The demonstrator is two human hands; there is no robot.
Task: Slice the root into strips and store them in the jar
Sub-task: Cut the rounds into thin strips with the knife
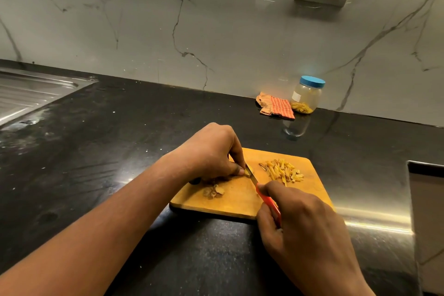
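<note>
A black stone bench meets a veined marble wall, with a steel sink at its left end. At its back edge a blue-lidded jar stands just beside a checked cloth. On the cutting board near the front edge, cut strips lie far right; the left hand, fingers curled, pinches the root, and the right hand grips a red-handled knife, blade on the root.

Black counter, cutting board, checked cloth, jar
</note>
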